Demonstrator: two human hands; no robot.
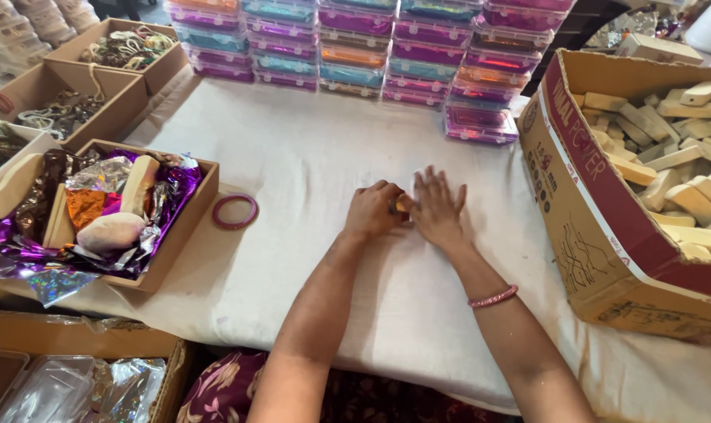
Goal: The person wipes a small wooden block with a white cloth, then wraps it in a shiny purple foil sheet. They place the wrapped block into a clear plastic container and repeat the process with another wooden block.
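Observation:
Both hands meet at the middle of a table covered in white cloth (pixel 308 157). My left hand (pixel 373 210) is curled around a small orange-brown object (pixel 402 205) that peeks out between the two hands. My right hand (pixel 438 208) lies flat with fingers spread, pressing down beside that object on what looks like a white sheet; a pink bangle sits on its wrist (pixel 493 297). A loose pink-purple bangle (pixel 235 211) lies on the cloth to the left of my hands.
A large cardboard box (pixel 590 211) of pale wooden blocks stands at the right. Stacks of clear coloured plastic cases (pixel 355 47) line the back. Cardboard trays at the left hold shiny foil (pixel 167 188), wooden pieces and bangles (pixel 124 48).

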